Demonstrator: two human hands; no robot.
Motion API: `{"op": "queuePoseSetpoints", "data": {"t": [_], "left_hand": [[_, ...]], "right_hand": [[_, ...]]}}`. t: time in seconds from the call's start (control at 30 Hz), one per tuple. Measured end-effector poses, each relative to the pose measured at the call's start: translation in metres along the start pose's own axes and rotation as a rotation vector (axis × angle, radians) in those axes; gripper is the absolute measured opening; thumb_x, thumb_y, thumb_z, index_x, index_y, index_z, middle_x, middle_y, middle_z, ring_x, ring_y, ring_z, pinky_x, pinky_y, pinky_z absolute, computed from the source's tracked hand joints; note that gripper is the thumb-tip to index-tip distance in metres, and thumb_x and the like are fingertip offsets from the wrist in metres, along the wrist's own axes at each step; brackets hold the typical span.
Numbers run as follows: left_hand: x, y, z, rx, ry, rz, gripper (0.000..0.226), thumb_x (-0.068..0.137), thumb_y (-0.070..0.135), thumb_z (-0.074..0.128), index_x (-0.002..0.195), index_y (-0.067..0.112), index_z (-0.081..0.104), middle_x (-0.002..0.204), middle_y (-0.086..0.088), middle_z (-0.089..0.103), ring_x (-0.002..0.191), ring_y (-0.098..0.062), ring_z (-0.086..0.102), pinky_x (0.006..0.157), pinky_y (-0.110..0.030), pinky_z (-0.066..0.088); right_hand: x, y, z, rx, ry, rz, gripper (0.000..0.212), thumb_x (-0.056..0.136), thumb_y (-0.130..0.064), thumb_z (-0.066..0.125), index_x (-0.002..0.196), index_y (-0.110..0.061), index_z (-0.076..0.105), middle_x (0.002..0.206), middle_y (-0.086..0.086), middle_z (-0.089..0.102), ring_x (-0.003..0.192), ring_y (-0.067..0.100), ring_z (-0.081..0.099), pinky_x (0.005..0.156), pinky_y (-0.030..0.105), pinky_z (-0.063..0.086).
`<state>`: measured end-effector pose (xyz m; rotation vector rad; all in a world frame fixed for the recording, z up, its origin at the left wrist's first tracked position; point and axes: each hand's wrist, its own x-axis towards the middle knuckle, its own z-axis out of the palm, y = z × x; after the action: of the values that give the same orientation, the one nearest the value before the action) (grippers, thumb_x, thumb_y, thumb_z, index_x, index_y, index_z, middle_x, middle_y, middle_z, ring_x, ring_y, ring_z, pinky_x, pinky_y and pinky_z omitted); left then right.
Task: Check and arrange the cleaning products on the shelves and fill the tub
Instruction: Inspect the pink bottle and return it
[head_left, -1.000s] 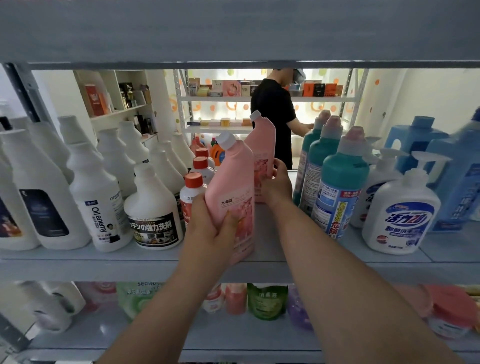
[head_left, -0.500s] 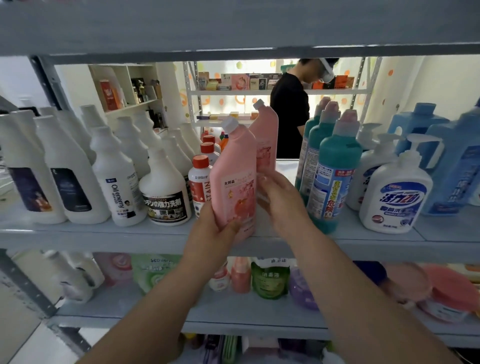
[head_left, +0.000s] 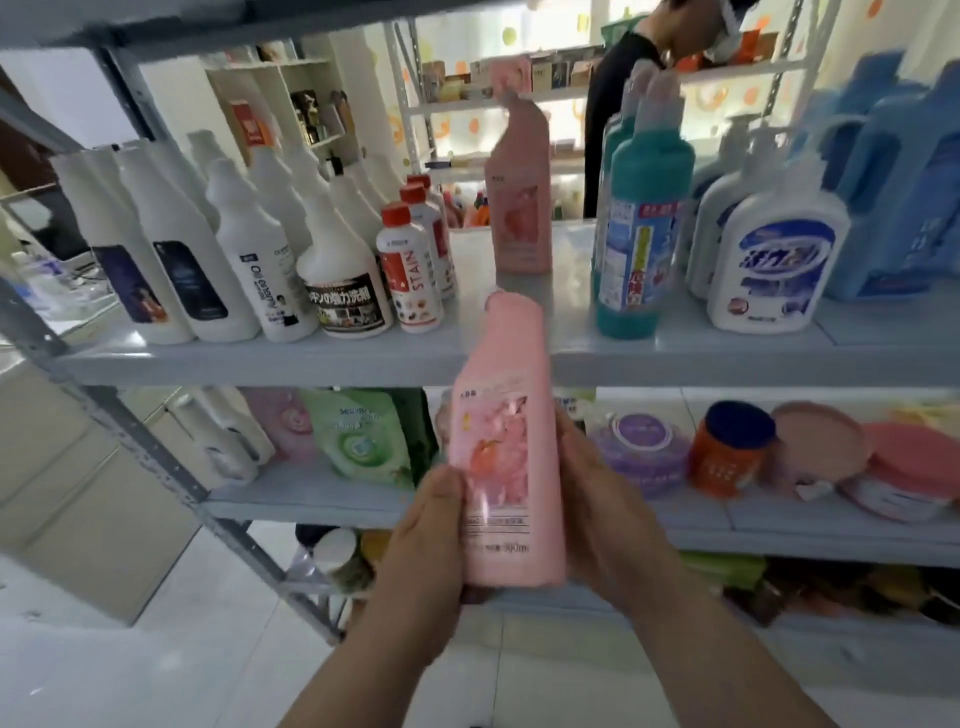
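**One pink bottle in the hands, off the shelf for checking**

In the lower middle of the frame both hands hold a pink bottle (head_left: 506, 452) upright in front of the shelves. The left hand (head_left: 426, 535) grips its lower left side with the thumb on the label. The right hand (head_left: 597, 499) grips the right side, with its fingers behind the bottle. The bottle is smooth, glossy plastic, flat-sided, with a bent neck and a flowery label.

I judge this to be the checking step: this bottle is off the shelf and not yet put back, and no tub is in view, so the filling seems to remain.

Behind it, on the middle shelf (head_left: 311, 358), the products stand in tidy rows. At the left are white bottles (head_left: 244, 260) with narrow necks, then small red-capped bottles (head_left: 410, 275). At the right are a teal bottle (head_left: 644, 218), a round white pump bottle (head_left: 774, 260) and blue jugs (head_left: 904, 171). Between the rows is a gap, and at its back stands a second pink bottle (head_left: 519, 192). The lower shelf (head_left: 311, 506) carries soft pouches and round boxes, less orderly.

Farthest, at the upper right, another person (head_left: 618, 104) is at other shelves.
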<state>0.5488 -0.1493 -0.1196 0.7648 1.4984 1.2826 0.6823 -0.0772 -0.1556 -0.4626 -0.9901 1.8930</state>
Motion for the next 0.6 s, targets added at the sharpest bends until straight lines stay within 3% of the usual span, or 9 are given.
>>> {"op": "queuePoseSetpoints", "data": {"t": [0.07,0.13,0.2,0.27,0.33,0.43,0.6], "left_hand": [[-0.012,-0.014,0.002,-0.203,-0.094,-0.212,0.045,0.086,0.055,0.053,0.091,0.011,0.062,0.058,-0.006,0.058,0.043,-0.018,0.046,0.044,-0.017,0.028],[-0.023,-0.025,0.002,-0.313,-0.265,-0.36,0.062,0.072,0.062,0.06,0.101,0.007,0.061,0.067,-0.011,0.055,0.056,-0.017,0.042,0.044,-0.014,0.017],[-0.03,-0.031,0.001,-0.287,-0.425,-0.394,0.083,0.067,0.073,0.071,0.114,0.006,0.057,0.078,-0.014,0.052,0.062,-0.021,0.044,0.044,-0.015,0.017],[-0.033,-0.034,-0.001,-0.212,-0.516,-0.38,0.093,0.066,0.076,0.073,0.123,0.005,0.055,0.086,-0.019,0.057,0.064,-0.027,0.054,0.044,-0.019,0.027],[-0.033,-0.036,-0.003,-0.167,-0.56,-0.377,0.087,0.074,0.074,0.064,0.131,0.009,0.057,0.1,-0.021,0.069,0.079,-0.039,0.067,0.049,-0.029,0.047],[-0.032,-0.035,-0.011,-0.166,-0.601,-0.419,0.064,0.092,0.059,0.052,0.133,0.011,0.057,0.116,-0.024,0.072,0.102,-0.049,0.069,0.056,-0.038,0.06],[-0.021,-0.034,-0.036,-0.21,-0.603,-0.463,0.042,0.107,0.038,0.04,0.131,0.008,0.056,0.11,-0.023,0.074,0.089,-0.043,0.074,0.056,-0.039,0.062]], "right_hand": [[-0.017,0.016,-0.004,0.02,-0.029,0.001,0.089,0.085,-0.055,0.077,0.159,-0.03,0.035,0.156,0.006,0.05,0.143,0.03,0.049,0.118,0.058,0.037],[-0.031,0.026,-0.006,0.017,-0.032,-0.01,0.096,0.082,-0.058,0.079,0.16,-0.031,0.03,0.156,0.004,0.05,0.142,0.028,0.05,0.115,0.055,0.04],[-0.042,0.033,-0.01,0.009,0.035,0.002,0.103,0.074,-0.059,0.085,0.157,-0.026,0.035,0.141,0.008,0.061,0.128,0.028,0.06,0.105,0.051,0.049],[-0.051,0.036,-0.011,-0.046,0.154,0.022,0.105,0.063,-0.062,0.091,0.149,-0.024,0.045,0.121,0.01,0.068,0.109,0.028,0.066,0.088,0.046,0.053],[-0.057,0.037,-0.011,-0.125,0.285,0.022,0.1,0.058,-0.061,0.093,0.14,-0.022,0.052,0.116,0.01,0.071,0.1,0.026,0.072,0.079,0.039,0.058],[-0.058,0.037,-0.01,-0.181,0.484,0.074,0.057,0.082,-0.038,0.083,0.131,-0.018,0.06,0.11,0.012,0.076,0.089,0.025,0.076,0.069,0.035,0.06],[-0.05,0.047,0.006,-0.137,0.586,0.125,0.042,0.093,-0.023,0.073,0.131,-0.009,0.06,0.112,0.019,0.075,0.088,0.029,0.075,0.068,0.038,0.061]]}}
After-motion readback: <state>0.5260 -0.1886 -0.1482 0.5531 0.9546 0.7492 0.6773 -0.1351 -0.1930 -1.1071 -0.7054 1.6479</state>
